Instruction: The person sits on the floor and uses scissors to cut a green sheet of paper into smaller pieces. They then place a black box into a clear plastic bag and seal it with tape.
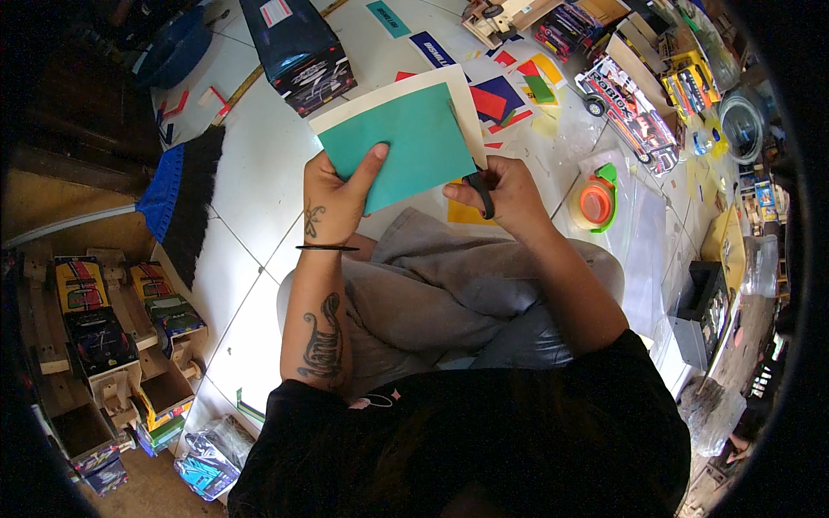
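Observation:
My left hand [339,192] grips a teal green sheet [401,138] by its lower left side, thumb flat on top. Behind the green sheet lies a cream backing sheet [473,112], showing along the top and right edges. My right hand [509,197] is closed round the black handles of a pair of scissors [480,192] at the sheet's lower right corner. The blades run up near the right edge of the green sheet, and how far they part is hard to make out. Under the right hand, a yellow piece [465,215] rests by my crossed legs.
Coloured sticker scraps [490,105] litter the tiles ahead. A dark printed box [298,56] stands ahead left, and a toy truck [629,112] ahead right. A green tape dispenser [604,200] lies to the right. At left are a broom [186,194] and wooden toy trucks [112,380].

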